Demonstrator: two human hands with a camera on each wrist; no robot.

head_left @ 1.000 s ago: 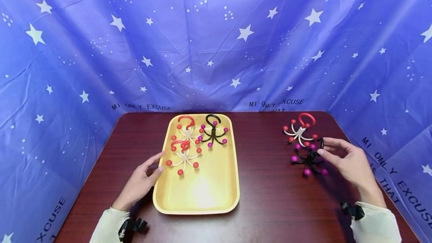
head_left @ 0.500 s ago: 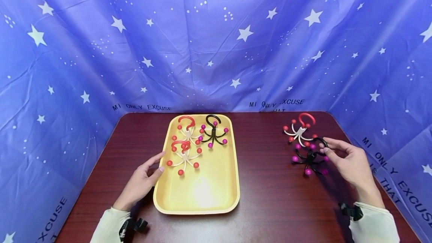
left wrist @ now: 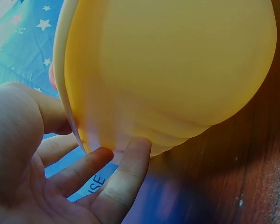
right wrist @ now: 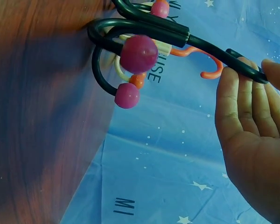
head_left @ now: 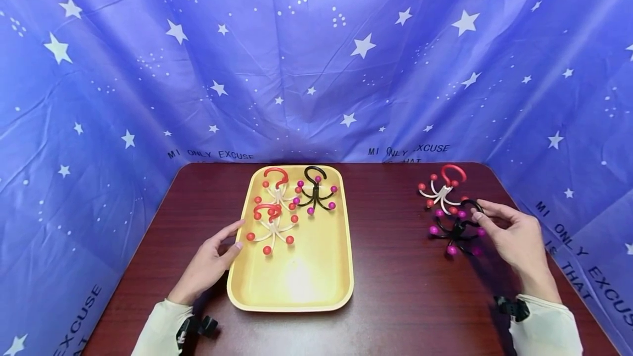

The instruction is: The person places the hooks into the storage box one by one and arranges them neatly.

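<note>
My left hand point(head_left: 207, 262) holds the left side of a yellow tray point(head_left: 292, 307); in the left wrist view its fingertips touch the tray's outer wall point(left wrist: 177, 70), with the thumb at the rim. My right hand point(head_left: 514, 240) pinches the curved hook end of a black octopus-shaped hanger point(head_left: 457, 229) with magenta ball tips. In the right wrist view, thumb and fingers meet on that hook point(right wrist: 224, 56). Inside the tray lie two white hangers point(head_left: 273, 228) with red hooks and red balls, one behind the other, and a black hanger point(head_left: 315, 194) at the back right.
Another white hanger point(head_left: 442, 194) with a red hook lies right behind the held black one, close to it. Everything rests on a dark reddish wooden table point(head_left: 395, 268). Blue star-patterned cloth point(head_left: 311, 59) surrounds its back and sides.
The right thumb has shifted slightly up along the black hook, and more of the hook shows. The view has moved slightly. The left hand and tray keep their places.
</note>
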